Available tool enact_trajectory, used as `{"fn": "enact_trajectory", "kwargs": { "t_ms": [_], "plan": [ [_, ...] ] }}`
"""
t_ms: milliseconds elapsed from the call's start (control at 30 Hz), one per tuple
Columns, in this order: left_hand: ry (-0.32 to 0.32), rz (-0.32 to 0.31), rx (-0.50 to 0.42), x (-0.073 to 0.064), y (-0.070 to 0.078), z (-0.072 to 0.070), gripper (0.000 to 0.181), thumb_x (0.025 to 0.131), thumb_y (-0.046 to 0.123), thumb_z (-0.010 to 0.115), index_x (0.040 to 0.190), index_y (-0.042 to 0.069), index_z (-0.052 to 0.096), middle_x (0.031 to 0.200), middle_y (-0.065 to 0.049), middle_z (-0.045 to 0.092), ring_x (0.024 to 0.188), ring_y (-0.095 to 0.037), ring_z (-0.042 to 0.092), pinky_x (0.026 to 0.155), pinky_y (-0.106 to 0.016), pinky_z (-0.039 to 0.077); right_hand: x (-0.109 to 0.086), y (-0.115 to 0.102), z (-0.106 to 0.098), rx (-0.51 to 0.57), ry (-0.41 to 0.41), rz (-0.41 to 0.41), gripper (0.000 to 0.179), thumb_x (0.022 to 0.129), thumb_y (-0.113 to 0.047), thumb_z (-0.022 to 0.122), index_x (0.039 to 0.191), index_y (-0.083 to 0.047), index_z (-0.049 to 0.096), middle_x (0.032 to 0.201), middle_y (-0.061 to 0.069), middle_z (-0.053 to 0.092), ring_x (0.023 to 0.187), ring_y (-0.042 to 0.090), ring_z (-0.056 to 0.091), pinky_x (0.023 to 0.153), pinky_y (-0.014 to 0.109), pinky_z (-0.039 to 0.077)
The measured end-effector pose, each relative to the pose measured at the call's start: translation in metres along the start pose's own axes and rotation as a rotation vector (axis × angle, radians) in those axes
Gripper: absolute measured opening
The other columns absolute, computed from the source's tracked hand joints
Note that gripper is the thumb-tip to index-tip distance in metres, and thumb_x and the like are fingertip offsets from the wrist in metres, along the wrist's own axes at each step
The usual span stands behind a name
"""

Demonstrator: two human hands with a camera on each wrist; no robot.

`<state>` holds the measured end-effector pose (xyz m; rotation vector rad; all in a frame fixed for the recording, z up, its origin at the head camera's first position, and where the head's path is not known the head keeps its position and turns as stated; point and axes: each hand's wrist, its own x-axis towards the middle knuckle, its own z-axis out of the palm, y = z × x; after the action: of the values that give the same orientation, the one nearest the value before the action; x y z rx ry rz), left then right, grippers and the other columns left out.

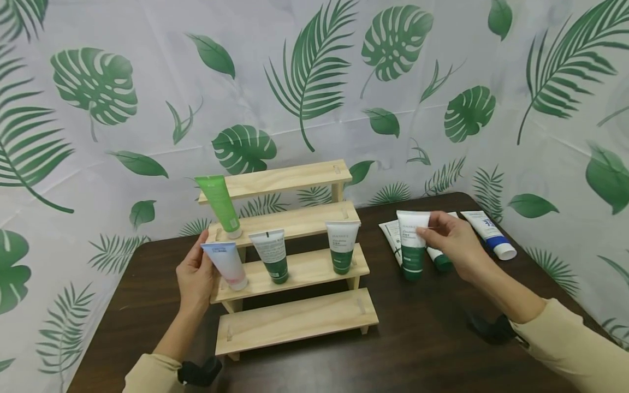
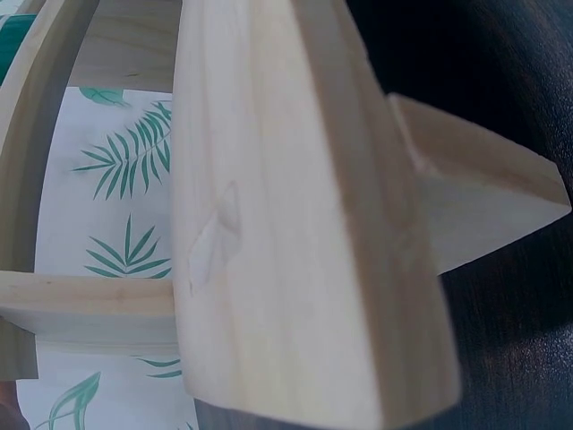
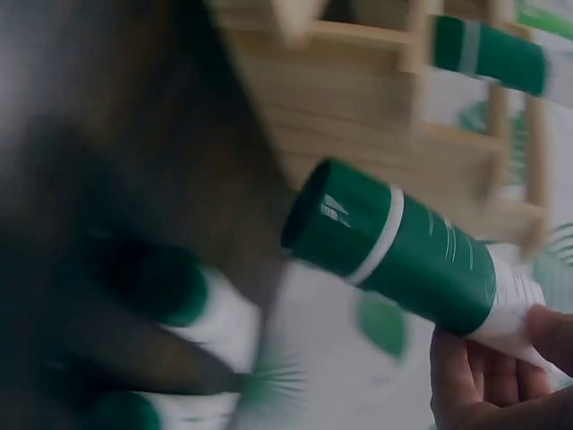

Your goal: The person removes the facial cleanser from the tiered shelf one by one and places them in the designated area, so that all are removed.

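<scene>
My right hand (image 1: 454, 243) pinches a white and green squeeze tube (image 1: 411, 248) by its white upper end, cap down, over the right side of the table. In the right wrist view the thumb and curled fingers (image 3: 488, 376) are on its white part. My left hand (image 1: 195, 275) holds the left side of the stepped wooden stand (image 1: 295, 322), beside a pale blue and pink tube (image 1: 226, 262). Two white and green tubes, one left (image 1: 271, 256) and one right (image 1: 342, 245), stand on that same step. A bright green tube (image 1: 219, 204) stands one step higher.
On the table (image 1: 417, 338), right of the stand, lie more tubes: a white one (image 1: 390, 234) behind the held tube, a green-capped one (image 1: 441, 262) partly behind my right hand, and a white and blue one (image 1: 488, 234). A leaf-print cloth (image 1: 304, 65) hangs behind.
</scene>
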<state>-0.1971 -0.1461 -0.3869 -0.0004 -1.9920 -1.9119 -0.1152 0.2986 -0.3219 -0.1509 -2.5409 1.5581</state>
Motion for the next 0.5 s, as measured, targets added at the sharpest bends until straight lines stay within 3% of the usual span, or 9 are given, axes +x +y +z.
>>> {"fn": "enact_trajectory", "kwargs": {
  "t_ms": [233, 500],
  "plan": [
    [-0.007, 0.007, 0.003, 0.0, 0.001, 0.001, 0.042, 0.096, 0.013, 0.054, 0.136, 0.003, 0.048, 0.142, -0.011, 0.044, 0.129, -0.01, 0.044, 0.093, -0.007, 0.04, -0.01, 0.046, 0.0, -0.025, -0.176, 0.169, 0.04, 0.092, -0.02, 0.061, 0.116, 0.009, 0.047, 0.095, 0.008, 0.056, 0.081, 0.01, 0.054, 0.072, 0.027, 0.055],
    [0.023, -0.01, -0.001, 0.0, 0.0, 0.002, 0.041, 0.096, 0.014, 0.054, 0.135, 0.004, 0.049, 0.141, -0.011, 0.045, 0.122, -0.003, 0.049, 0.089, -0.005, 0.042, -0.022, 0.079, 0.005, -0.017, -0.31, 0.233, 0.051, 0.09, -0.022, 0.065, 0.12, 0.014, 0.045, 0.099, 0.012, 0.059, 0.086, 0.016, 0.059, 0.078, 0.04, 0.056]
  ]
}}
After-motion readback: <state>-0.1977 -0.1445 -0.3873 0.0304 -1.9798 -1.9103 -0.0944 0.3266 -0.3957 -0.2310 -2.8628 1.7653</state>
